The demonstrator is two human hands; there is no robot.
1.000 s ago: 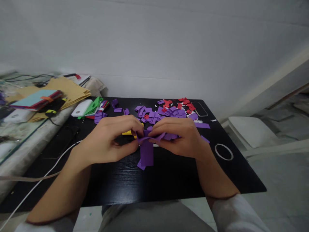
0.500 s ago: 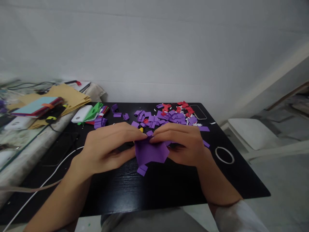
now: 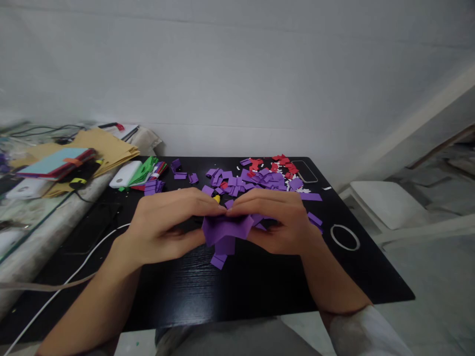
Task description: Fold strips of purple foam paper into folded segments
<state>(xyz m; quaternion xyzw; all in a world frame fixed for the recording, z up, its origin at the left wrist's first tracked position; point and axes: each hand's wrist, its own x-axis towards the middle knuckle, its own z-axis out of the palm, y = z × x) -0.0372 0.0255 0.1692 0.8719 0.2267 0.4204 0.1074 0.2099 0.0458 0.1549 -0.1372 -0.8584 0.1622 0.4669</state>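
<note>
A piece of purple paper (image 3: 227, 228) is pinched between my two hands over the black table. My left hand (image 3: 170, 222) grips its left side, fingers on top and thumb below. On the right side my right hand (image 3: 276, 217) holds it the same way, and the fingertips of both hands nearly meet at its upper edge. The paper bends, its near edge hanging toward me. Beneath it, small purple paper pieces (image 3: 218, 260) lie on the table. Just beyond the fingers sits a small yellow object (image 3: 216, 199), partly hidden.
Purple paper scraps (image 3: 265, 179) and red scraps (image 3: 284, 161) lie heaped at the back. A green paper bundle (image 3: 144, 170) is at the back left. A ring (image 3: 345, 238) lies right on the black table (image 3: 178, 301); a white cable (image 3: 83, 264) crosses the left side.
The held purple paper has tilted and folded, its near edge rising, which uncovers more of the purple pieces below. My hands have drawn slightly closer together.
</note>
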